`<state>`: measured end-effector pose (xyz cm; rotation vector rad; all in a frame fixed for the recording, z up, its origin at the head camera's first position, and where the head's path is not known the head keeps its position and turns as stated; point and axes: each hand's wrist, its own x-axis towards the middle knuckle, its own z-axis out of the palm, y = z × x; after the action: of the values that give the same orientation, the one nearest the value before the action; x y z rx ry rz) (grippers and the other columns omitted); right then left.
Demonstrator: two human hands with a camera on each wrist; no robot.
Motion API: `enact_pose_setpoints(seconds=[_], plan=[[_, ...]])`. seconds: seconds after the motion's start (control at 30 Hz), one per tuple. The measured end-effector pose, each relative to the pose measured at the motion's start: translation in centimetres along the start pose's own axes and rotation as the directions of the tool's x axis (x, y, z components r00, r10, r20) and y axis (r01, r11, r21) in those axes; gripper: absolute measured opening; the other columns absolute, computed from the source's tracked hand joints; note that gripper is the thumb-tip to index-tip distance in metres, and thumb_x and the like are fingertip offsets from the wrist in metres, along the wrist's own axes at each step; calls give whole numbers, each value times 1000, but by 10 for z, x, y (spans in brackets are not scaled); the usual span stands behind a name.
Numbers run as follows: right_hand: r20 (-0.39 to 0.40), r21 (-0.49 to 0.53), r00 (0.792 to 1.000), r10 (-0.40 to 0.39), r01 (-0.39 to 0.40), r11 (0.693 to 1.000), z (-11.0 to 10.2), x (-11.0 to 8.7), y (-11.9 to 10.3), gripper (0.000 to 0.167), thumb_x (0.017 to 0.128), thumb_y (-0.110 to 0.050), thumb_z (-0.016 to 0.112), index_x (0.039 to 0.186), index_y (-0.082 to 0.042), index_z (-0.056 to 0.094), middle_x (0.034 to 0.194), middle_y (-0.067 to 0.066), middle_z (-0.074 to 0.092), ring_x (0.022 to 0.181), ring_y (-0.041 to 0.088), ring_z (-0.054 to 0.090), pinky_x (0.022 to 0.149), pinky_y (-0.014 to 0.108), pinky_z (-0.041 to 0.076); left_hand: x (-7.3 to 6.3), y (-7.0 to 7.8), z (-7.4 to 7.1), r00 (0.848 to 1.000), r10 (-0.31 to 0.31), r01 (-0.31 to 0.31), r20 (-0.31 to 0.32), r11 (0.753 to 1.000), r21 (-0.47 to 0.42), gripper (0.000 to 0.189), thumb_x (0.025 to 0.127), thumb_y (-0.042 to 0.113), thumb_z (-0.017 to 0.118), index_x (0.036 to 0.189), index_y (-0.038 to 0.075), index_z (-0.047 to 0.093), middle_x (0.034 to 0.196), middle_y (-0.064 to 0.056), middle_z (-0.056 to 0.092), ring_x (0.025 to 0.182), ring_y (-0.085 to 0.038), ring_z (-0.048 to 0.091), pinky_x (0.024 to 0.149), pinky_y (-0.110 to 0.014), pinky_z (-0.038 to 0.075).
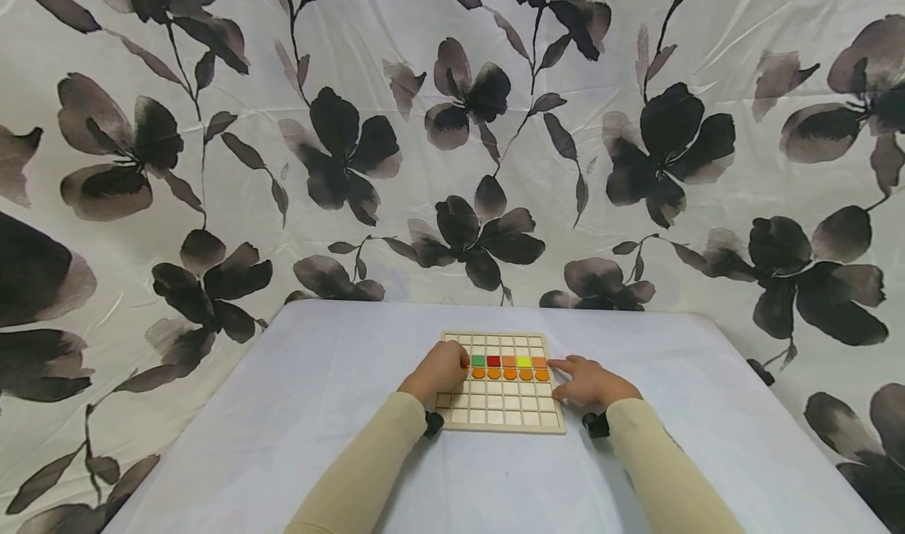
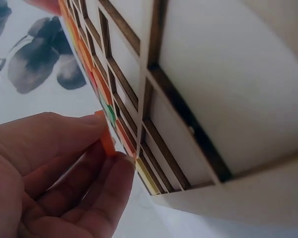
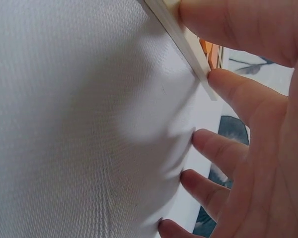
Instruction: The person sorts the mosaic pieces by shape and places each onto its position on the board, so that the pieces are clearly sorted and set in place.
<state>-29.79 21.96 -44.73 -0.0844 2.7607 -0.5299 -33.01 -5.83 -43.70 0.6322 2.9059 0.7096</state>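
Note:
A pale wooden grid board (image 1: 500, 418) lies on the table, one row filled with coloured square tiles (image 1: 493, 361) in green, red, orange and yellow. Along the row below sit several orange discs (image 1: 510, 374). My left hand (image 1: 443, 367) is over the board's left side; in the left wrist view its thumb and fingers pinch an orange disc (image 2: 107, 136), seen edge-on, close to the grid. At the board's right edge, the fairly straight fingers of my right hand (image 1: 594, 382) touch the rim, thumb included, while the other fingertips rest on the tablecloth.
A white cloth (image 1: 297, 440) covers the table under the board. Behind the table hangs a floral curtain (image 1: 396, 267). Dark wrist-worn devices sit on both wrists, near the board's lower corners.

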Motion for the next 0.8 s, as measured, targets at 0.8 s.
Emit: enact_pose_setpoints(seconds=[0.8], plan=[[-20, 15, 1000, -3, 3, 1000, 5, 2, 4, 65, 88, -33, 62, 148, -21, 41, 155, 22, 29, 140, 50, 27, 106, 70, 27, 12, 2, 7, 1000, -9, 7, 26, 997, 73, 11, 89, 2, 63, 88, 2, 74, 90, -8, 72, 86, -21, 66, 78, -36, 56]])
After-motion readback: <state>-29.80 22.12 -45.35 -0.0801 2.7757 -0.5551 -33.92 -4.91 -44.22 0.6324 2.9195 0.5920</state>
